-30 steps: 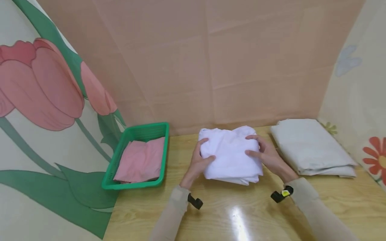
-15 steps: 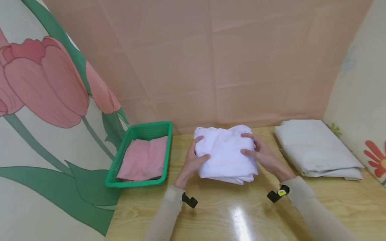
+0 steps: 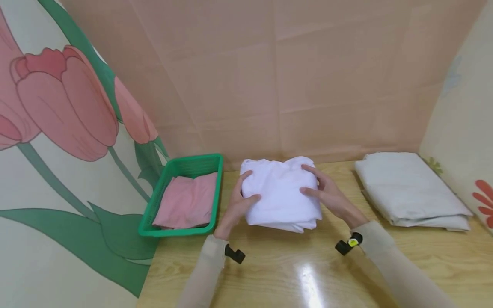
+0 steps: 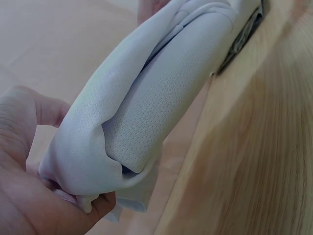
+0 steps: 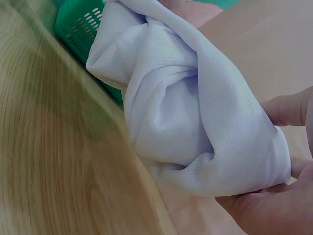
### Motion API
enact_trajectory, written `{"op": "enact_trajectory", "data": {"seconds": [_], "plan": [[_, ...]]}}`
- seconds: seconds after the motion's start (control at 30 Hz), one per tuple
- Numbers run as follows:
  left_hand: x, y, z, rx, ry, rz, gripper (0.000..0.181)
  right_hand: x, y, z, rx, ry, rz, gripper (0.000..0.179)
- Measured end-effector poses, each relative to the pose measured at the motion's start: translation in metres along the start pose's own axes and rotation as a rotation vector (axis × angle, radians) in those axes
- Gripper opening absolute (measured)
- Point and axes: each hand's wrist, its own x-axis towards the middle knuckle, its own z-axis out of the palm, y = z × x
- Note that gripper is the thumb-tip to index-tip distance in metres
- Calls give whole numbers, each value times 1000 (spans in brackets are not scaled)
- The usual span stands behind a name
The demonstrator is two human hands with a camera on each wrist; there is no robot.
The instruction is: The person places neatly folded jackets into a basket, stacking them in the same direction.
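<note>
A folded white cloth [image 3: 283, 192] of fine mesh fabric is held up over the wooden table. My left hand [image 3: 238, 206] grips its left side, thumb on the near face and fingers at the edge. On the opposite side my right hand [image 3: 330, 193] grips it the same way. From the left wrist, the cloth's thick folded layers [image 4: 151, 107] show with a gap between them. The right wrist view catches rolled, rumpled folds [image 5: 171, 117] at the other end. Parts of the fingers are hidden behind the fabric.
To the left stands a green plastic basket [image 3: 218, 205] with a folded pink cloth [image 3: 187, 201] inside. A folded light grey cloth [image 3: 412, 188] lies at the right of the wooden table [image 3: 269, 273]. Behind hangs a beige-pink backdrop [image 3: 292, 85]; a tulip-patterned panel [image 3: 73, 179] borders the left.
Both hands have carried the white cloth to the left, nearer the green basket. The head view has turned slightly left, so the basket and grey cloth sit further right in it.
</note>
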Motion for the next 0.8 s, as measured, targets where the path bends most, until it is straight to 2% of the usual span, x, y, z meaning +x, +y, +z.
{"op": "enact_trajectory", "data": {"seconds": [0.33, 0.57, 0.8], "plan": [[-1, 5, -21, 45, 33, 16, 82, 13, -10, 15, -21, -19, 6, 78], [-1, 13, -38, 66, 55, 62, 82, 23, -18, 29, 20, -22, -3, 78], [2, 16, -56, 84, 54, 47, 82, 32, -24, 41, 34, -35, 8, 77]]}}
